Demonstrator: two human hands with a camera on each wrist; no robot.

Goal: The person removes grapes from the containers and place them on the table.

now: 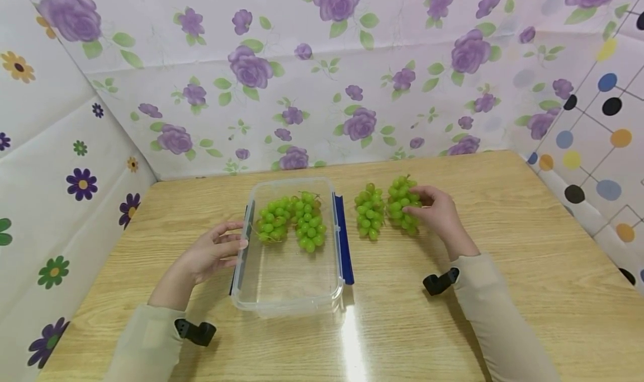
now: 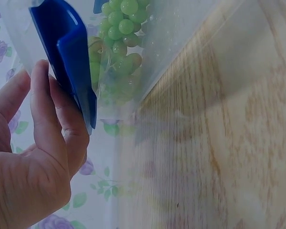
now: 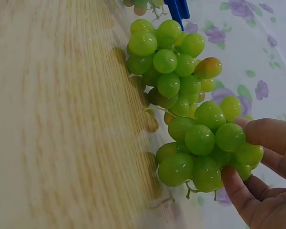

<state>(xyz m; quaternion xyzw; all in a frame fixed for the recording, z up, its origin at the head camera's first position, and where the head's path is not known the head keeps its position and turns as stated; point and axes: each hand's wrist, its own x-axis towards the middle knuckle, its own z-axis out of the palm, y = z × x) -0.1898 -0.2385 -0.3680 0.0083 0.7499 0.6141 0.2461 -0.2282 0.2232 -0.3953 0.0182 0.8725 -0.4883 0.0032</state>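
Clear plastic container [image 1: 289, 292] sits nearest on the wooden table [image 1: 528, 270], two green grape bunches [image 1: 292, 220] inside, no readable writing anywhere. Left hand [image 1: 213, 253], fingers straight, presses its blue side latch [image 2: 69, 57]. Right hand [image 1: 440, 214] curls around a grape bunch [image 1: 402, 203] lying just right of another bunch [image 1: 369, 210]. Beyond, floral wall covering [image 1: 322, 80].

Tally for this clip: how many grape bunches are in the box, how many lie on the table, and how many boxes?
Grape bunches in the box: 2
Grape bunches on the table: 2
Boxes: 1
Total: 5
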